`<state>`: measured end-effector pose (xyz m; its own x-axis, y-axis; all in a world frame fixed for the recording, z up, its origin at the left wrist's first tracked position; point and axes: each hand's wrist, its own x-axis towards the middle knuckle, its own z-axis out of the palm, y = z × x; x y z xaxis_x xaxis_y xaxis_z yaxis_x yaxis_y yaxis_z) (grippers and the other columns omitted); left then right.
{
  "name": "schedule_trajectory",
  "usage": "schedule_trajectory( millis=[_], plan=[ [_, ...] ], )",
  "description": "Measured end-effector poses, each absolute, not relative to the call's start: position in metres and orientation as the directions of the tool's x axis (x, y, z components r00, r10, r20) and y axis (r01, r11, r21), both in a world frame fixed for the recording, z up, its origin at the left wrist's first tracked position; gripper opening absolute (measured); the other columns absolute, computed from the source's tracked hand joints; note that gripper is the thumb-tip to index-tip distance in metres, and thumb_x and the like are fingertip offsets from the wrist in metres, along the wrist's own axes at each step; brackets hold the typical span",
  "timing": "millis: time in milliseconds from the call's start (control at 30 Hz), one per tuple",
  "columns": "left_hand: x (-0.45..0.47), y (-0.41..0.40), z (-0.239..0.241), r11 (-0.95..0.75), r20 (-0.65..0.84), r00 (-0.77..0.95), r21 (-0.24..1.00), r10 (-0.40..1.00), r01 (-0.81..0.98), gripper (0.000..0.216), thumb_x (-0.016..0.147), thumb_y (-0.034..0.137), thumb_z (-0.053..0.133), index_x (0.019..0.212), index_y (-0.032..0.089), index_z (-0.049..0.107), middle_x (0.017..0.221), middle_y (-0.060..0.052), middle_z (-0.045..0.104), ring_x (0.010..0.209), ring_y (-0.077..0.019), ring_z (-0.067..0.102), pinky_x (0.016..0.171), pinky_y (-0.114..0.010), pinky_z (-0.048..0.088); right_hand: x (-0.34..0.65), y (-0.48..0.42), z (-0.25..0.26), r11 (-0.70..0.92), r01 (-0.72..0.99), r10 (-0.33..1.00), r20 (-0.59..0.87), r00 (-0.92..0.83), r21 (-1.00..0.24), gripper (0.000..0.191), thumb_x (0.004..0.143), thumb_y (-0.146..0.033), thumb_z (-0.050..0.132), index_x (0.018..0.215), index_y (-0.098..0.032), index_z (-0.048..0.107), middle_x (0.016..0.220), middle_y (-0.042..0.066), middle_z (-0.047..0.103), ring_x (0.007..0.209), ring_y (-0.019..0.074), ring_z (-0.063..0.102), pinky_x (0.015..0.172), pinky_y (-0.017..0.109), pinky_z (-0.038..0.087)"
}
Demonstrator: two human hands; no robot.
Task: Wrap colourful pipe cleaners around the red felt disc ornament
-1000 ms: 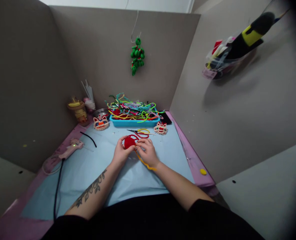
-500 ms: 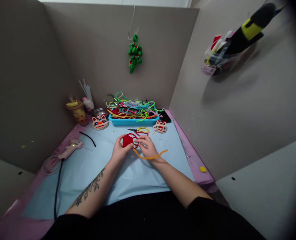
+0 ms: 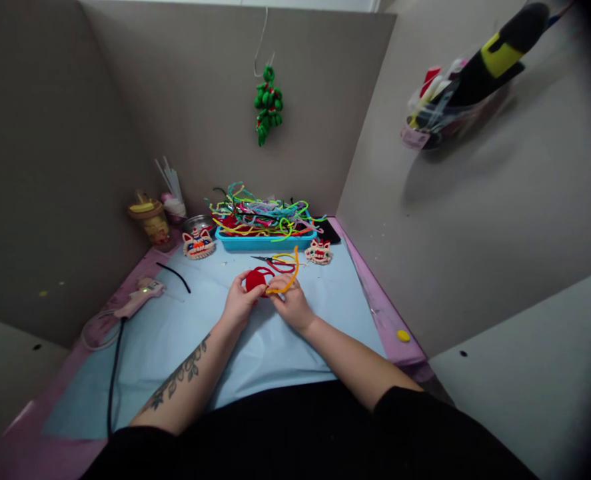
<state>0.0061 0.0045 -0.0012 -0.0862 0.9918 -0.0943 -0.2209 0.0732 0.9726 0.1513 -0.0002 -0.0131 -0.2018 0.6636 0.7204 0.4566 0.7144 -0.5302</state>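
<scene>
Between my two hands, above the blue sheet, is a red fuzzy piece (image 3: 256,279) with a rounded solid part and a looped outline, seemingly of pipe cleaner. My left hand (image 3: 240,298) is closed on its left side, thumb in front. An orange pipe cleaner (image 3: 292,277) runs from the piece's lower edge and curves up to the right, over my right hand. My right hand (image 3: 289,300) pinches the orange pipe cleaner close to the red piece. Just beyond my fingers lie scissors (image 3: 278,262) with yellow and red handles.
A blue tray (image 3: 265,244) heaped with colourful pipe cleaners stands at the back, between two lion-face pieces (image 3: 198,245). A pink glue gun (image 3: 139,298) with a cord lies left, near a black pipe cleaner (image 3: 174,275). Partition walls enclose the table; a yellow disc (image 3: 403,336) lies right.
The orange pipe cleaner's free end has swung from the lower right to pointing upward. My right hand has shifted its fingers down to the pipe cleaner's base; my left hand stays about still.
</scene>
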Motion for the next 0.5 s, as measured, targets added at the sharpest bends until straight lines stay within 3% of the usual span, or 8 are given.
schedule_trajectory(
  millis=[133, 300, 500],
  plan=[
    [0.007, 0.004, 0.001, 0.076, -0.095, -0.074, 0.97, 0.993, -0.23, 0.074, 0.053, 0.031, 0.08, 0.116, 0.012, 0.047, 0.061, 0.004, 0.06, 0.041, -0.005, 0.044, 0.041, -0.017, 0.031, 0.149, -0.003, -0.011, 0.698, 0.485, 0.674, 0.712, -0.198, -0.526, 0.009, 0.081, -0.022, 0.06, 0.088, -0.022, 0.065, 0.091, 0.005, 0.065, 0.092, 0.0207, 0.057, 0.087, 0.04, 0.044],
    [0.008, 0.001, 0.005, 0.036, -0.056, -0.103, 0.983, 0.993, -0.182, 0.075, 0.053, 0.03, 0.08, 0.117, 0.013, 0.045, 0.063, 0.003, 0.063, 0.045, -0.0077, 0.05, 0.044, -0.018, 0.034, 0.148, -0.005, -0.012, 0.697, 0.444, 0.673, 0.728, -0.132, -0.563, 0.014, 0.086, -0.019, 0.05, 0.083, -0.023, 0.063, 0.086, 0.004, 0.066, 0.089, 0.0201, 0.058, 0.087, 0.04, 0.045],
    [0.009, -0.005, 0.009, -0.066, 0.055, -0.074, 0.987, 0.996, -0.147, 0.068, 0.054, 0.025, 0.078, 0.112, 0.017, 0.043, 0.075, 0.0, 0.067, 0.064, -0.0138, 0.063, 0.064, -0.025, 0.048, 0.151, -0.005, -0.015, 0.599, 0.44, 0.755, 0.655, -0.031, -0.669, 0.012, 0.085, -0.022, 0.052, 0.082, -0.023, 0.063, 0.082, 0.005, 0.066, 0.087, 0.0211, 0.059, 0.085, 0.039, 0.046]
  ],
)
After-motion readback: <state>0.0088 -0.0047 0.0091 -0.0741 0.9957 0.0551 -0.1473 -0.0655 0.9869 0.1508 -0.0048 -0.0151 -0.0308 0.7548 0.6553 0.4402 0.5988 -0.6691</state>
